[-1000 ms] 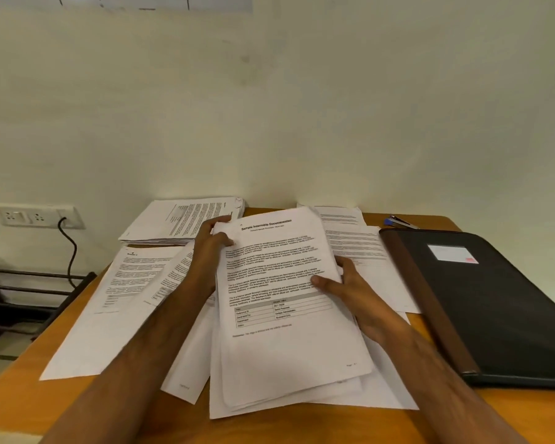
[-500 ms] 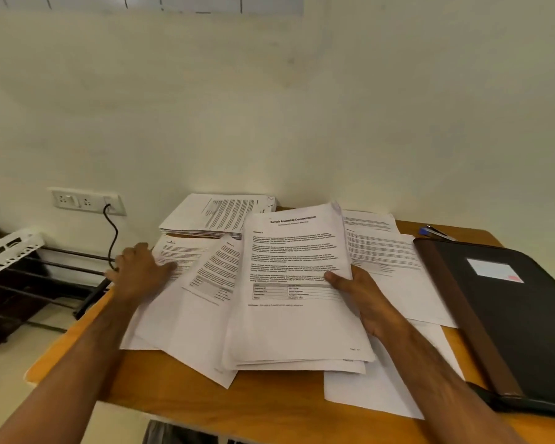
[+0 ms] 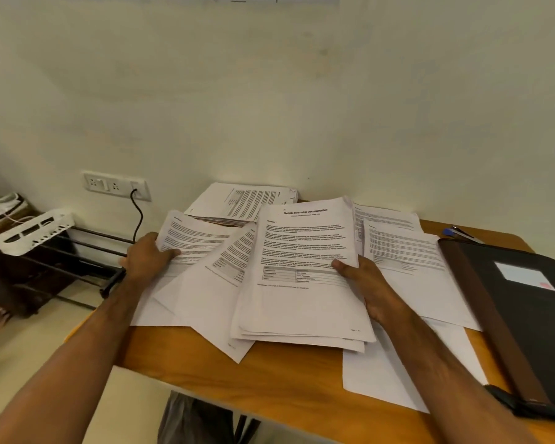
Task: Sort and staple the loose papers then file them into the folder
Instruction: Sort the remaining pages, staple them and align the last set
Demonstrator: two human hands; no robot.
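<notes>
A stack of printed pages (image 3: 302, 277) lies slightly raised in the middle of the wooden table (image 3: 269, 379). My right hand (image 3: 366, 283) grips its right edge, thumb on top. My left hand (image 3: 148, 256) holds the left edge of a loose printed sheet (image 3: 193, 238) at the table's left side. More loose sheets (image 3: 407, 261) spread under and around the stack. A closed black folder (image 3: 532, 309) with a brown spine and a white label lies at the right. No stapler is visible.
Another paper pile (image 3: 237, 200) sits at the back against the wall. Pens (image 3: 455, 232) lie behind the folder. A wall socket (image 3: 116, 185) with a black cable is at the left, above a white-and-black rack (image 3: 32, 232) with shoes (image 3: 0, 209).
My left hand left the stack's top corner, moved left and took the edge of a loose sheet. My right hand kept its grip on the stack. The camera swung left.
</notes>
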